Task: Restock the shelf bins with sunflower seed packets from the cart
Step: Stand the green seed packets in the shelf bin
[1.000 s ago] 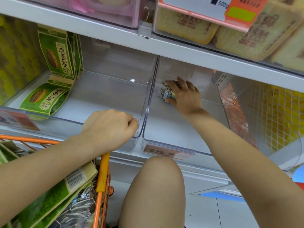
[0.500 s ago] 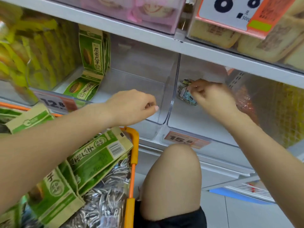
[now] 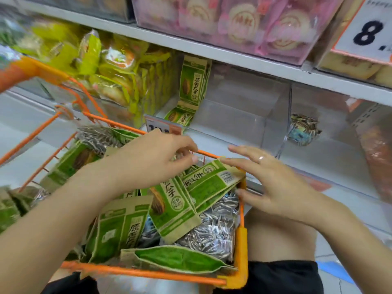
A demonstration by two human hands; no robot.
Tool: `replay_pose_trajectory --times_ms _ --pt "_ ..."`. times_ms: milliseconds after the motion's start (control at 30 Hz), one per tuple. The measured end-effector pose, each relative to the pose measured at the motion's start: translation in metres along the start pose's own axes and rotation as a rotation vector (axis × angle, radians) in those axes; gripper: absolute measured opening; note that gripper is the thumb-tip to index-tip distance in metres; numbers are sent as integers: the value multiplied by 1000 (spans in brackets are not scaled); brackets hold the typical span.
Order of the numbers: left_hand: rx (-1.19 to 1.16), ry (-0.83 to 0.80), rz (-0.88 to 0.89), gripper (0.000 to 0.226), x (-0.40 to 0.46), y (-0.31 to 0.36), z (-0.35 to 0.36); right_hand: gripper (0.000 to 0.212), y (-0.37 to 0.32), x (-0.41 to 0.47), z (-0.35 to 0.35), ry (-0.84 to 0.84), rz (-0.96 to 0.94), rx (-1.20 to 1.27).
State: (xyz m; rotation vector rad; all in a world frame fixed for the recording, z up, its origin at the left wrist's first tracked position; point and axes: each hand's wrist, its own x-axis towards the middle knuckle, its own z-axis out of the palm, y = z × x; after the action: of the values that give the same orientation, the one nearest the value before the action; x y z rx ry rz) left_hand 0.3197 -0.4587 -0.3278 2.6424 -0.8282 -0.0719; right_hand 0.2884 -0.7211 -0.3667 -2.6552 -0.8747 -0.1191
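Observation:
The orange wire cart (image 3: 241, 240) in front of me holds several green sunflower seed packets (image 3: 118, 234) and silver seed-print packets (image 3: 214, 232). My right hand (image 3: 275, 183) touches the topmost green packet (image 3: 210, 183) at the cart's far right corner, its fingers straight along the top edge and its thumb below. My left hand (image 3: 152, 158) hovers over the packets with loosely curled fingers; I see nothing held in it. In the left clear bin (image 3: 244, 115), one green packet (image 3: 192, 85) stands and another (image 3: 180, 116) lies flat. The right bin (image 3: 331, 158) holds one seed-print packet (image 3: 303, 130).
Yellow snack packs (image 3: 118, 66) fill the bin left of the green packets. Pink packs (image 3: 244, 24) and a price sign (image 3: 369, 32) sit on the shelf above. Orange-red packs (image 3: 377, 158) lie at the far right. My knee (image 3: 280, 236) is beside the cart.
My right hand let go of the seed-print packet in the right bin and came down to the cart. My left hand dropped from the bin's front to over the packets. The view swung left.

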Motion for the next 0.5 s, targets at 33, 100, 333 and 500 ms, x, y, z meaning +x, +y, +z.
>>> replay_pose_trajectory --times_ms 33,100,333,500 --pt "-22 27 -24 47 -9 -5 -1 60 0 2 3 -121 19 12" --pt "-84 68 -84 45 -26 -15 -4 69 2 7 9 -213 47 32" --pt "-131 111 -187 35 -56 -41 -15 32 -1 33 -1 46 -166 -128" --pt "-464 173 -228 33 -55 -42 -23 19 -34 50 -33 185 -11 554"
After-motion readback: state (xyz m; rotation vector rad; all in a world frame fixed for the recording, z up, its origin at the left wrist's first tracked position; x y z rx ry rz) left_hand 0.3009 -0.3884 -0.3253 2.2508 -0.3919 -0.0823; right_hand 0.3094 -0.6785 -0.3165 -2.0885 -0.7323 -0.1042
